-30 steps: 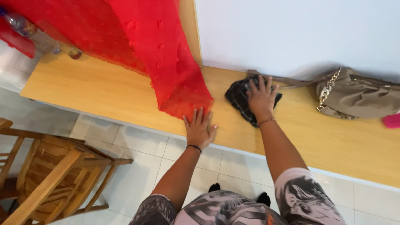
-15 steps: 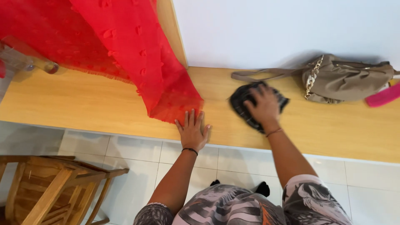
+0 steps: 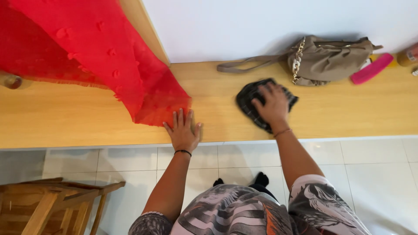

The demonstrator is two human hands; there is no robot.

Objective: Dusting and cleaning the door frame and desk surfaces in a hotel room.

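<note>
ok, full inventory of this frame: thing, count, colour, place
wooden counter: 1, light wood, along the wall
red cloth: 1, red, draped over counter, left
dark cloth: 1, black, on counter under right hand
handbag: 1, taupe with chain, against wall, right
pink object: 1, flat, right of handbag
bottle: 1, partly hidden, far left
wooden chair: 1, on tiled floor, lower left
left hand: flat on counter edge, fingertips at red cloth
right hand: pressed on dark cloth
</note>
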